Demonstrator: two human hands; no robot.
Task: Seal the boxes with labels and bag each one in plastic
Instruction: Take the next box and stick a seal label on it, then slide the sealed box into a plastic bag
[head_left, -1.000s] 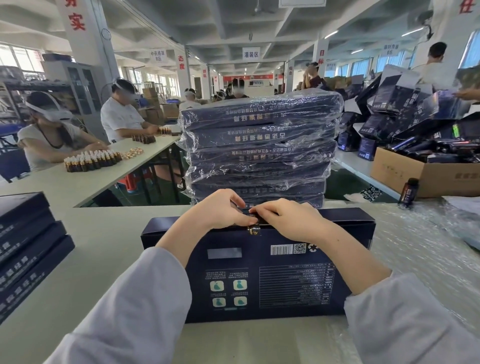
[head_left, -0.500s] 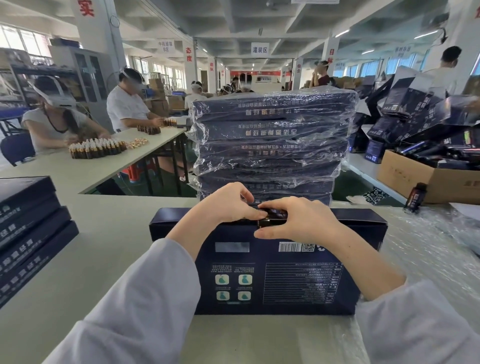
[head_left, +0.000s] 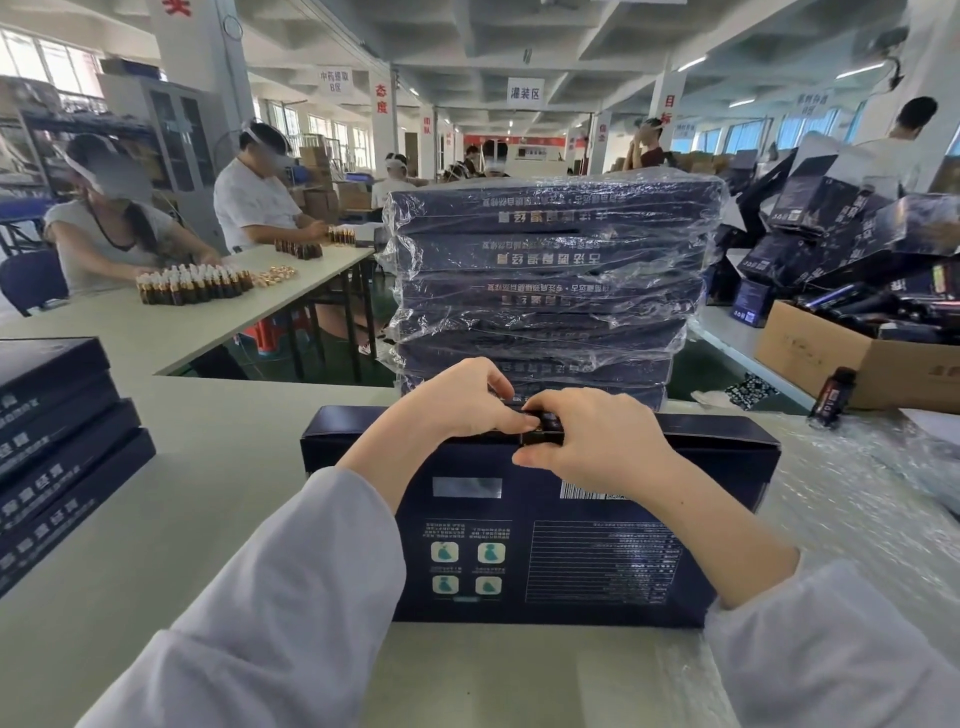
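Observation:
A flat dark blue box (head_left: 545, 561) lies on the table in front of me, its printed back face up. My left hand (head_left: 457, 402) and my right hand (head_left: 592, 441) meet at the middle of its far edge. Their fingertips pinch a small dark label (head_left: 543, 427) folded over that edge. Behind the box stands a tall stack of the same boxes (head_left: 545, 291), each in clear plastic. The label's far side is hidden by my fingers.
Unbagged dark boxes (head_left: 57, 457) are stacked at the left. Clear plastic bags (head_left: 862, 514) lie on the table at the right. A cardboard carton (head_left: 852, 358) and a small dark bottle (head_left: 831, 397) sit at the right rear. People work with small bottles (head_left: 192, 283) at the left table.
My hands have stayed at the far edge of the box. My right thumb now lies lower on the near face, pressing the label down. The view has tilted slightly.

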